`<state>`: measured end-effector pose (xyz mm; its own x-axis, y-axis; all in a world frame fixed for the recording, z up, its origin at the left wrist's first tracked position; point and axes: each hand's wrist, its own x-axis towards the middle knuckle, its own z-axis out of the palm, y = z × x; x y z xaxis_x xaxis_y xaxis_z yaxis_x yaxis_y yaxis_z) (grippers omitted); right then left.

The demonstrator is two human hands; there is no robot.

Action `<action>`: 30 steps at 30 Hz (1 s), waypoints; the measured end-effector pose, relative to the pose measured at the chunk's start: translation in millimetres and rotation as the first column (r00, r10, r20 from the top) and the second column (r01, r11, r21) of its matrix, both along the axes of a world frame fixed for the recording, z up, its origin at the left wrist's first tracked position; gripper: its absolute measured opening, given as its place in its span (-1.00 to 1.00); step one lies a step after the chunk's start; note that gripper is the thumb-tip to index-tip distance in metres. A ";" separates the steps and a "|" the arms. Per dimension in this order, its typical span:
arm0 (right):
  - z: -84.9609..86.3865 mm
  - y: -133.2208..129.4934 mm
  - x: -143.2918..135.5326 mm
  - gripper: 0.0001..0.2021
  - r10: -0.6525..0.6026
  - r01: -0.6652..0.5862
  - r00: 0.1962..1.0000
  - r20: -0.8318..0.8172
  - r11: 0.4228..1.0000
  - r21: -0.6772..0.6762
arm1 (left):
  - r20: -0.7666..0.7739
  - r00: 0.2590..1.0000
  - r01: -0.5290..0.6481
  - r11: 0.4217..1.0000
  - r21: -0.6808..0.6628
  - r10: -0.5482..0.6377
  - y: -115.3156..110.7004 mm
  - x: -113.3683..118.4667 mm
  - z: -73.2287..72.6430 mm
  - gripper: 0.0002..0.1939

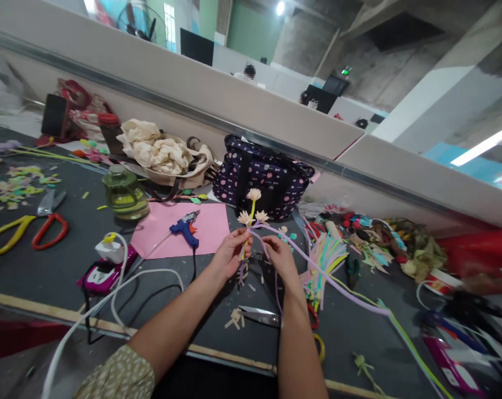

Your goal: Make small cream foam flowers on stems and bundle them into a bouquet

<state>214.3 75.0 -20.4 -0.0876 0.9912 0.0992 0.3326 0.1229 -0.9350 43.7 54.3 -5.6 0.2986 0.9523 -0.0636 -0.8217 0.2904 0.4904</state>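
My left hand (231, 255) pinches the yellow stem of a small handmade flower spray, just under its pale cream blooms (254, 194). A lilac strip like a pipe cleaner (338, 284) starts by the blooms and trails far to the right. Close beside, my right hand (279, 256) has its fingers closed on a lilac strip near the stem; part of the grip is hidden. Under my right forearm lie scissors (261, 316), blades pointing left. Cream paper-like scraps (235, 319) lie left of the blades.
A blue glue gun (186, 228) rests on pink paper (218, 219). To the left are a green jar (125, 194), a purple power strip (99, 281) with cables, and large scissors (51, 202). Behind stands a dotted bag (271, 172); coloured strips (326, 260) lie right.
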 end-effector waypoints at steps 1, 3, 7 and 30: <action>4.9 -0.3 -6.4 -0.75 0.031 -0.033 0.999 -0.038 0.998 -0.052 | -0.003 1.000 -0.018 1.000 0.013 0.018 -0.8 -0.4 1.8 -0.78; 16.7 -0.7 -17.9 -0.70 0.067 -0.086 0.990 -0.122 0.984 -0.155 | -0.018 0.998 -0.055 0.998 0.029 0.055 -1.3 -1.6 3.9 -0.77; 39.7 -3.5 -32.3 -0.64 0.068 -0.115 0.963 -0.262 0.979 -0.168 | -0.047 0.993 -0.109 0.994 0.021 0.110 0.4 -3.5 2.6 -0.74; 29.0 -21.5 -31.0 -0.83 -0.057 0.051 0.932 -0.358 0.998 -0.027 | -0.051 0.957 0.283 0.959 -0.030 -0.284 3.2 4.4 -14.3 -0.76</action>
<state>183.3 53.5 8.6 0.0041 0.9952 0.0976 -0.0199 0.0976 -0.9950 48.1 57.4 -19.9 0.5517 0.8272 -0.1070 -0.6764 0.5187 0.5229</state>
